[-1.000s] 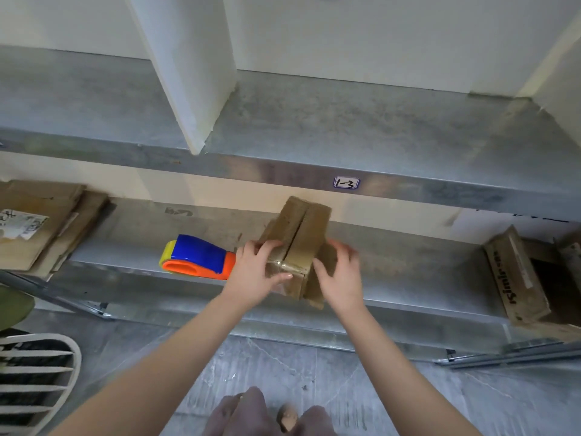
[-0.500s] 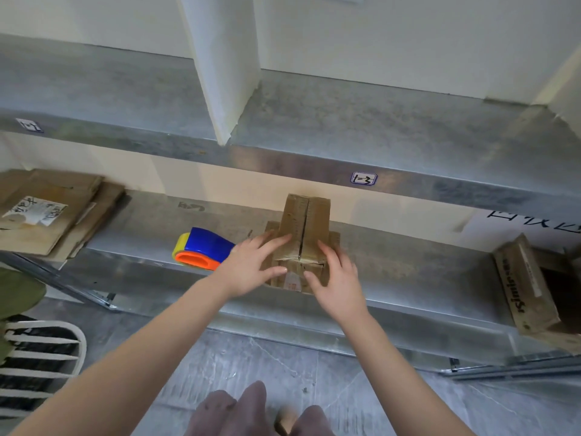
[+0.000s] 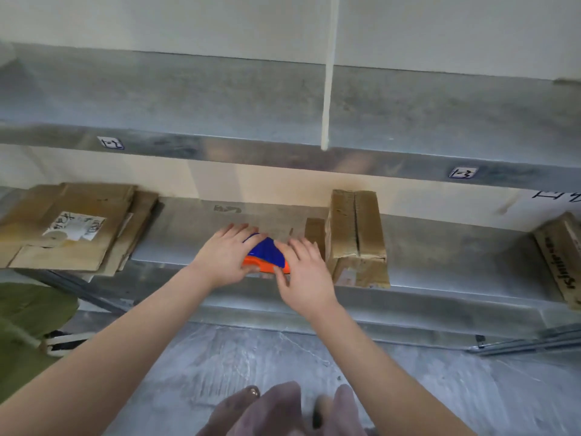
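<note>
A blue and orange tape dispenser [image 3: 267, 251] lies near the front edge of the lower metal shelf [image 3: 440, 247]. My left hand [image 3: 224, 256] covers its left side, fingers over the top and thumb round the orange front. From the right, my right hand [image 3: 301, 272] touches it with straight fingers. A small brown cardboard box [image 3: 355, 228] stands by itself on the shelf just right of my right hand, its top flaps closed with a seam down the middle.
Flattened cardboard [image 3: 72, 228] is stacked at the left of the lower shelf. Another printed box [image 3: 562, 259] sits at the far right. The upper shelf [image 3: 220, 99] has a white divider [image 3: 328, 89]. A green bag [image 3: 28, 322] lies on the floor at left.
Both hands let go of the cardboard box and moved left onto the tape dispenser. The box now stands alone on the shelf. The view has shifted left.
</note>
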`<state>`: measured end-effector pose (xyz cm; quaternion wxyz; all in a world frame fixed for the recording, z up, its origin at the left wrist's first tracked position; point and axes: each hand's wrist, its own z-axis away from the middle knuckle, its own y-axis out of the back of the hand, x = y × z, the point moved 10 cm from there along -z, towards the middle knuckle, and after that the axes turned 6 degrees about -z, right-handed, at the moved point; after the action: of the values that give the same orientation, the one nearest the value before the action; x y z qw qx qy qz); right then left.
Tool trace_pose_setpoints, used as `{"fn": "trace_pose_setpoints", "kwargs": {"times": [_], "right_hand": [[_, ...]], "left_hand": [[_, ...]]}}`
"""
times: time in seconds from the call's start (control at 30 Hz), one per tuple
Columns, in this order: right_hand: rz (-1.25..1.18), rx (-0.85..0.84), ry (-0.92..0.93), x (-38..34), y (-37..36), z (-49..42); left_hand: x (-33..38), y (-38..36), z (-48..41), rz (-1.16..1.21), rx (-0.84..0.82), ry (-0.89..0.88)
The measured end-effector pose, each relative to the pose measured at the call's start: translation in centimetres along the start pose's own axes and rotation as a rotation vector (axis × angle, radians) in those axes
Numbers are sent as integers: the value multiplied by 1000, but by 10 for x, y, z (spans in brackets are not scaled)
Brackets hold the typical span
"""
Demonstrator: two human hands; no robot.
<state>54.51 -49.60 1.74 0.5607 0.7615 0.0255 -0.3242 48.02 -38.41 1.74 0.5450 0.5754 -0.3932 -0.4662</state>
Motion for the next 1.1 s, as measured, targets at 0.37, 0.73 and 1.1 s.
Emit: {"fn": "trace_pose_setpoints", "kwargs": {"times": [0.37, 0.73, 1.1], "right_hand": [[20, -99, -411, 64, -62, 14], [-160, -71, -569, 76, -73, 21], [-220, -65, -526, 73, -71, 30]], "left_hand": [[-11, -37, -27, 157, -161, -82], [-20, -57, -35, 190, -306, -64], [-31, -49, -16, 262, -282, -37]]}}
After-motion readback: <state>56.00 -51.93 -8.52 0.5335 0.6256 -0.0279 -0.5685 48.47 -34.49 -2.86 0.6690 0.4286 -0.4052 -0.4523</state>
